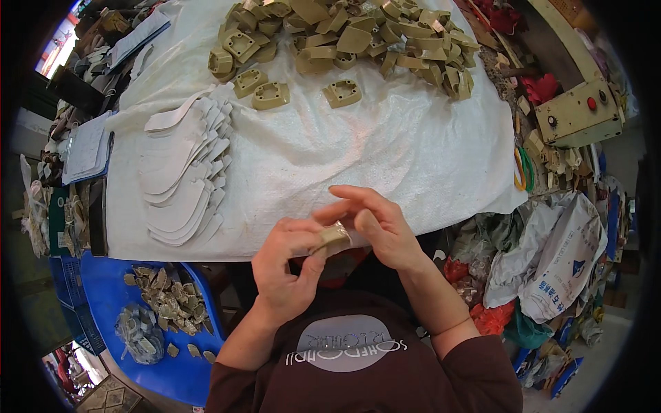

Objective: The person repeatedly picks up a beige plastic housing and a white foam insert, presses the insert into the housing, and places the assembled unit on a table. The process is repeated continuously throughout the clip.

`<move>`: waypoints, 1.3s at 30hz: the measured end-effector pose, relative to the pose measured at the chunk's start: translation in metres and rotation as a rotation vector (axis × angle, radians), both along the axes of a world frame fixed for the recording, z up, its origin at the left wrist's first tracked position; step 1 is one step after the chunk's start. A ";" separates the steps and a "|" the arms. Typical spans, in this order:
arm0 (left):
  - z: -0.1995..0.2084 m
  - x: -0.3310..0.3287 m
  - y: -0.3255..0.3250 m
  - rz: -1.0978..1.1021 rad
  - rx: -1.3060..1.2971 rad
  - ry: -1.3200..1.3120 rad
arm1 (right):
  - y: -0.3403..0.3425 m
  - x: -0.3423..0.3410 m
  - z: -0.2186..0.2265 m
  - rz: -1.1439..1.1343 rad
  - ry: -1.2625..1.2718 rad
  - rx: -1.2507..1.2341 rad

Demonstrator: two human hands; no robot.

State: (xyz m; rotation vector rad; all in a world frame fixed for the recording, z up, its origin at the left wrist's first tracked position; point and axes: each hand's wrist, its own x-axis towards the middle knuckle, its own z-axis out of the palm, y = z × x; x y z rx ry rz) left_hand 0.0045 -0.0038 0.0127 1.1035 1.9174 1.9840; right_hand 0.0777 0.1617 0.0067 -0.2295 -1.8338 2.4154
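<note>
My left hand (284, 260) pinches a small tan moulded plastic piece (334, 236) that looks like a shoe heel, between thumb and fingers, just off the table's near edge. Shiny glints show at its right end; I cannot tell whether that is film or gloss. My right hand (385, 230) is close beside it on the right, fingers apart and curved, gripping nothing visible. Three similar pieces lie loose on the white cloth (385, 158), one of them a hollow piece (342, 93) showing holes. Behind them is a large heap of tan pieces (354, 38).
Thin white curved sheets (180, 162) lie overlapped at the table's left. A blue seat (148, 375) at lower left bears small brownish pieces (180, 303) and a clear bag (140, 335). At right are a control box (580, 113) with a red button and a white sack (558, 265).
</note>
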 end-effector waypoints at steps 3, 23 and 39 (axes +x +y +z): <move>-0.008 0.005 0.000 0.097 0.049 -0.293 | -0.002 -0.003 -0.006 -0.045 0.282 0.227; 0.001 -0.005 0.002 0.118 -0.118 0.113 | -0.010 0.003 -0.007 -0.141 0.338 0.072; -0.006 0.000 0.003 -0.444 0.065 -0.690 | -0.010 0.003 0.003 -0.074 0.430 0.477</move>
